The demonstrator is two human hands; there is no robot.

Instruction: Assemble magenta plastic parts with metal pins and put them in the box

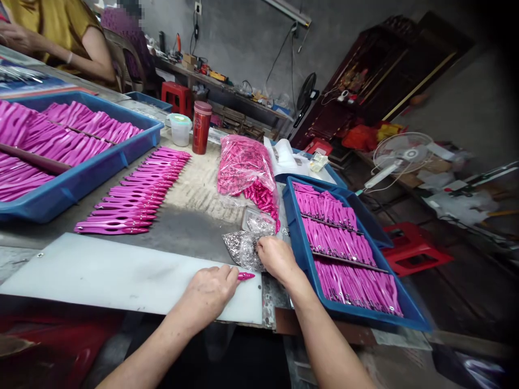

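My left hand (pixel 214 294) is closed around a pink plastic piece (pixel 246 276); only its pointed tip shows past the fingers, just above the white board (pixel 121 273). My right hand (pixel 278 258) reaches to a clear plastic bag (pixel 250 251) of small shiny metal parts. Its fingers are bent closed at the bag, and I cannot make out what is between them. Beyond my hands lies a row of slim pink plastic pieces (pixel 132 197) with pointed ends and oval openings. A large clear bag of small pink parts (pixel 247 167) stands behind the metal parts.
Blue trays filled with pink pieces stand on the left (pixel 140 141) and right (pixel 290 227). A red tumbler (pixel 201 128) and a lidded plastic tub (pixel 180 129) stand farther back. Another person in a mustard top (pixel 60 32) sits at the far left. A fan (pixel 401 156) is at the right.
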